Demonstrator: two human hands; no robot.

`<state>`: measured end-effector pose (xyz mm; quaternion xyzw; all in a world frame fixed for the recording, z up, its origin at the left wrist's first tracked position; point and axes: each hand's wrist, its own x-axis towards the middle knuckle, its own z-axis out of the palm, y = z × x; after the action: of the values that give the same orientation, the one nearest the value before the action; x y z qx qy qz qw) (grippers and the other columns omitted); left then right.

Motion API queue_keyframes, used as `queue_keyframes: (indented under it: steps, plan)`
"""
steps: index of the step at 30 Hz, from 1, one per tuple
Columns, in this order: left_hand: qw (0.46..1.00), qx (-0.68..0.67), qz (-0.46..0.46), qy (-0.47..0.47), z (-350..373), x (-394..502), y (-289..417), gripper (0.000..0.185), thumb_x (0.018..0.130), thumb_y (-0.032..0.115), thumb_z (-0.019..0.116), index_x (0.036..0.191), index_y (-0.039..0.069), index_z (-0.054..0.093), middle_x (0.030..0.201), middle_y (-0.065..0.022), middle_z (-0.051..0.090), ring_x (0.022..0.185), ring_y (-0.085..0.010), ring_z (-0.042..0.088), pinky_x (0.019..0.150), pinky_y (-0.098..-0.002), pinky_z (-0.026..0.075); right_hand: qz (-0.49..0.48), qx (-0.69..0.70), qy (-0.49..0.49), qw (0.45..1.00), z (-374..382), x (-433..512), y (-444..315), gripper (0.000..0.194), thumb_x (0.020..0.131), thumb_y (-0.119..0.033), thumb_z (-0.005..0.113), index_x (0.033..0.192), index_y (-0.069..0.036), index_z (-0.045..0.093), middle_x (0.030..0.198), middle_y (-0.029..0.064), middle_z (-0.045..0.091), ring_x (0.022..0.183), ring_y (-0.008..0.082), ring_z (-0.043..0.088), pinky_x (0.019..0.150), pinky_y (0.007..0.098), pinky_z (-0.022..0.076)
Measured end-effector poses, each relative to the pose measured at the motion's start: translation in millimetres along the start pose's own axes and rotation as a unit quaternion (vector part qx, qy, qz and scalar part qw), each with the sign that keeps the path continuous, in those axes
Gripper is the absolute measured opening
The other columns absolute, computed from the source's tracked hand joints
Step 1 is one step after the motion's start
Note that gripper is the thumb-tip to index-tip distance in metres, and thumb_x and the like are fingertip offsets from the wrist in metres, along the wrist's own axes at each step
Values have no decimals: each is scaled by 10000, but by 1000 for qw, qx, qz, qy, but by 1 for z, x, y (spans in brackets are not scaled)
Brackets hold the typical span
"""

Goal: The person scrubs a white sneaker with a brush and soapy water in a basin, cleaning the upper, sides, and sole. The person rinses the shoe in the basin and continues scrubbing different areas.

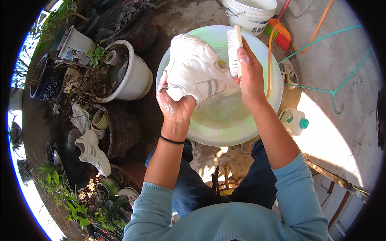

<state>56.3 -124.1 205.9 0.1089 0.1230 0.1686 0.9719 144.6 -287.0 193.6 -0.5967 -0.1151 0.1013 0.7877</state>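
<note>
My left hand (175,104) grips a wet white item with grey stripes (196,67), apparently a sneaker; its folds make the full shape hard to read. In my right hand (250,75) is a scrub brush (233,51) with white bristles and a pale handle, held upright. The bristles face the white item at its right side; whether they touch it I cannot tell. Both hands are over a large pale green plastic basin (223,138) holding cloudy water. White suds cling to my left hand and my right thumb.
A white bucket (251,13) and a broom (279,34) stand behind the basin. An orange hose (269,63) hangs over its rim. Right lie a teal hanger (333,92), shoes (289,72) and a detergent bottle (294,120). Left are potted plants (129,72) and another white sneaker (93,153).
</note>
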Motion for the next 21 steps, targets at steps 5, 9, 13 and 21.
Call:
queue_keyframes:
  steps: [5,9,13,21]
  plan:
    - [996,-42,-35,-77,-4,-1,1,435,966,249,437,1298,-24,503,1311,-155,560,1224,-327,512,1093,-464,344,-66,87,-9,994,4,4,-24,711,908,-385,556,1473,-17,329,1239,46,552,1046,110,524,778,252,463]
    - [990,-58,-55,-117,-7,-1,2,453,963,265,444,1308,-24,494,1330,-164,543,1239,-337,497,1099,-477,331,-129,73,-28,989,1,9,-26,595,948,-315,486,1437,5,371,1156,67,585,971,162,566,819,317,463]
    - [983,-48,-72,-162,-6,-3,3,474,960,275,449,1321,-30,476,1347,-173,526,1244,-343,491,1099,-484,330,-88,92,-72,989,-8,11,-34,544,936,-298,506,1365,26,422,1124,94,599,984,182,573,869,331,452]
    - [995,-7,-71,-72,4,-10,-1,454,952,260,450,1299,-31,488,1333,-165,537,1238,-336,498,1097,-479,338,-22,84,-127,988,-15,12,-44,592,821,-214,654,1323,18,444,1120,104,605,1017,198,588,943,344,434]
